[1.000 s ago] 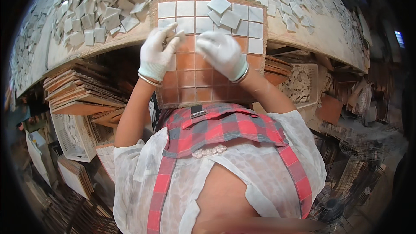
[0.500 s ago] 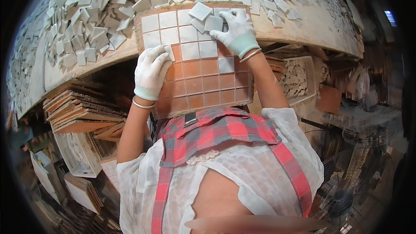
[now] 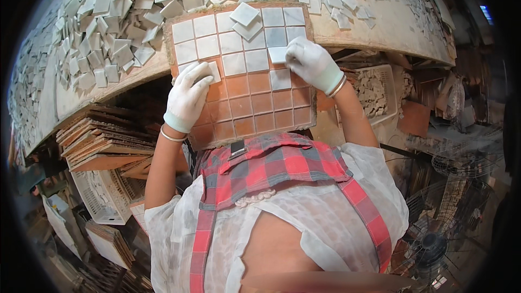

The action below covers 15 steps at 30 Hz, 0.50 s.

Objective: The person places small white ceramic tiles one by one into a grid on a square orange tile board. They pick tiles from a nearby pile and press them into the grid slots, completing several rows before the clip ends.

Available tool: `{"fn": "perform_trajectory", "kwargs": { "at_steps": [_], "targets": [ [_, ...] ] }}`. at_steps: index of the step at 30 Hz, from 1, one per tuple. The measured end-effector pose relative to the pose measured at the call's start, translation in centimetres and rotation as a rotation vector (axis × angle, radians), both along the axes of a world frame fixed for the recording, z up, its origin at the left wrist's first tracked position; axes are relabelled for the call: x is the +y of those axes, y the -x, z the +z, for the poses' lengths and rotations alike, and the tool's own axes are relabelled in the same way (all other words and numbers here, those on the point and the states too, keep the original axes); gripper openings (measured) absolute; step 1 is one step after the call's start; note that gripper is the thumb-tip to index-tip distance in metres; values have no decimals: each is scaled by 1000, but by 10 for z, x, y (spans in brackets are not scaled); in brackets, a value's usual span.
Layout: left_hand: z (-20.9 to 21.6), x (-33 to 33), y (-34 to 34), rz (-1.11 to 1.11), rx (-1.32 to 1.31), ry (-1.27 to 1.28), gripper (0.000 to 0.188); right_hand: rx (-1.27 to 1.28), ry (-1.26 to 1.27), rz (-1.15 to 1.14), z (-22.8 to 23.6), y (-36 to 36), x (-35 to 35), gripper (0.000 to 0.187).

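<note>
An orange gridded board (image 3: 239, 108) lies before me, its far rows covered with square white tiles (image 3: 208, 46). My right hand (image 3: 315, 64), in a white glove, is closed at the board's right side, pinching the edge of a white tile (image 3: 277, 55) in the third row. My left hand (image 3: 190, 95), also gloved, is at the left edge with fingers curled around a small tilted tile (image 3: 215, 72). Two loose tiles (image 3: 245, 14) lie overlapping and askew on the far rows. A single tile (image 3: 280, 80) sits lower, near the right edge.
Beyond the board, many loose white tiles (image 3: 111, 32) are heaped on the wooden table (image 3: 380, 40). Stacked boards (image 3: 103, 141) and a white plastic basket (image 3: 100, 192) stand at left. Another basket of pieces (image 3: 374, 95) is at right, with a wire fan (image 3: 434, 244) lower down.
My right hand has drawn back from the far right rows toward me and to the right, uncovering tiles there. The loose tile it touched no longer overlaps the stack. My left hand stays nearly in place.
</note>
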<state>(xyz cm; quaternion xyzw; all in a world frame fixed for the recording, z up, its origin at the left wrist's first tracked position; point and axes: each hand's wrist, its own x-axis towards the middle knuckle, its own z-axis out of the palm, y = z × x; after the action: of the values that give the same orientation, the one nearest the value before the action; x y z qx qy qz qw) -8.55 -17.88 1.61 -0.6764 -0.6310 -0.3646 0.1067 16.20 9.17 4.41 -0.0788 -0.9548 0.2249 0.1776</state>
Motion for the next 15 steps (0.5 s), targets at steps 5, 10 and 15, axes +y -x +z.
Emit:
{"fn": "perform_trajectory", "kwargs": {
  "at_steps": [5, 10, 15],
  "targets": [
    [-2, 11, -3, 46, -58, 78, 23, -60, -51, 23, -9, -2, -5, 19],
    [-5, 17, -9, 35, -106, 47, 19, -262, -113, -120, 6, 21, -10, 22],
    [4, 17, -5, 60, -155, 137, 23, -56, -339, -507, -2, 90, -34, 48]
  ]
}}
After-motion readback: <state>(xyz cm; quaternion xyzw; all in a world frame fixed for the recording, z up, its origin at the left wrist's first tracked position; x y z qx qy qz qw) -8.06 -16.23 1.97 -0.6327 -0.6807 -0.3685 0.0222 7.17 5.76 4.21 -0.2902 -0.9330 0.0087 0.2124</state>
